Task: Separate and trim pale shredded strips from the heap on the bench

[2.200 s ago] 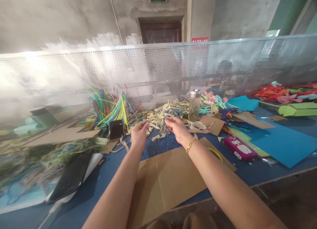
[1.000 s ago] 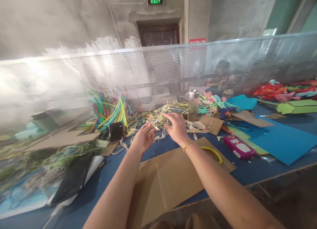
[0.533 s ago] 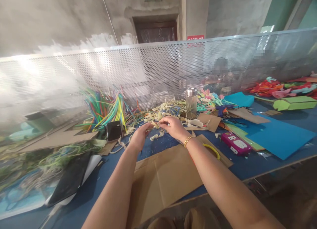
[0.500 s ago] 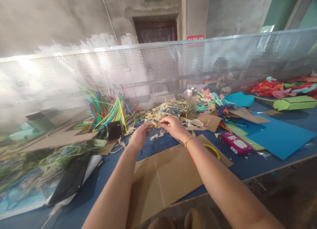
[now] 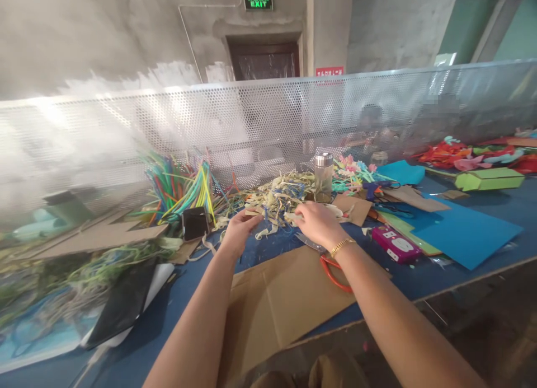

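Note:
Over the blue table my left hand (image 5: 240,229) is closed in a pinch on a short pale strip (image 5: 254,211), which looks like dried husk or paper. To the right, my right hand (image 5: 319,223) also pinches a pale scrap (image 5: 290,216) between thumb and fingers. A gap separates the two hands. Behind them lies a heap of curled pale strips (image 5: 279,189) mixed with blue bits. Orange-handled scissors (image 5: 333,277) rest partly under my right wrist on a sheet of brown cardboard (image 5: 289,287).
A glass bottle (image 5: 323,178) stands behind my right hand, by a perforated metal screen (image 5: 268,125). Coloured pipe cleaners (image 5: 176,192) and a black phone-like object (image 5: 195,223) sit left. Rightward are a purple box (image 5: 395,243) and a blue sheet (image 5: 474,231).
My hands were together at the heap and have come apart, the right one moving right and towards me. A pale piece now shows in each. The orange scissors handle is more exposed.

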Demonstrator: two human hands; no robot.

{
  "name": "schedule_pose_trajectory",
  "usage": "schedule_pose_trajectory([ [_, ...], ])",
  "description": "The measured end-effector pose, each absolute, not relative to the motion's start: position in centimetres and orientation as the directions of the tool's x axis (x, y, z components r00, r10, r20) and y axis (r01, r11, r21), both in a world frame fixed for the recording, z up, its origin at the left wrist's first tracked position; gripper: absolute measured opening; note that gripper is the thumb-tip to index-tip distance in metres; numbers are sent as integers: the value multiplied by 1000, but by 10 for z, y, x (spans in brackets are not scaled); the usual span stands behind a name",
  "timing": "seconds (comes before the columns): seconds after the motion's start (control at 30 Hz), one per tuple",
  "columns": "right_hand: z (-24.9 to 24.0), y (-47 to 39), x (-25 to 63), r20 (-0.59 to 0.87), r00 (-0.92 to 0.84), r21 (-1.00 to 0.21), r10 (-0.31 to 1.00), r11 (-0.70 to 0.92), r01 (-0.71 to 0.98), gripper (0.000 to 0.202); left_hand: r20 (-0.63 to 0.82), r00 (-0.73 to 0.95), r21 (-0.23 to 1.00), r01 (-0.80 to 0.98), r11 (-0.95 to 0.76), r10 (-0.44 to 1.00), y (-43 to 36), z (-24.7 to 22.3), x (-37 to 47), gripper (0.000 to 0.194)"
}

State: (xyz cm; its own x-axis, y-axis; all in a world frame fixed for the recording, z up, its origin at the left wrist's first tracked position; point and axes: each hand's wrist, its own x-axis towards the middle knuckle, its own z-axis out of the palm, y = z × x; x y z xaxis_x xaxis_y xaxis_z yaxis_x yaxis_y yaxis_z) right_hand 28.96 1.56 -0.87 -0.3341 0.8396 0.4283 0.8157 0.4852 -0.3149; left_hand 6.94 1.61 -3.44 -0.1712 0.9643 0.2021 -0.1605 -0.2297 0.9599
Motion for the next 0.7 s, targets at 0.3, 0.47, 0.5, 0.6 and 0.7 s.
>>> schedule_pose_trajectory([
  [0.3, -36, -48, 346, 159, -394, 67, 905, 388, 919, 32, 47, -113, 877, -471, -95, 992, 15, -31, 72, 22],
  [0.47, -36, -57, 343, 145, -458, 147, 877, 438, 887, 26, 48, -60, 853, -518, -72, 997, 13, -29, 73, 25],
  [0.5, -36, -57, 342, 134, -462, 155, 877, 441, 884, 28, 56, -56, 850, -520, -77, 997, 13, -29, 73, 25],
  [0.6, -32, -53, 346, 115, -486, 146, 866, 469, 871, 44, 61, -54, 846, -527, -81, 997, 12, -28, 73, 28],
  [0.7, -27, -45, 358, 100, -448, 49, 889, 445, 894, 65, 43, -52, 847, -528, -64, 998, 11, -27, 73, 30],
])
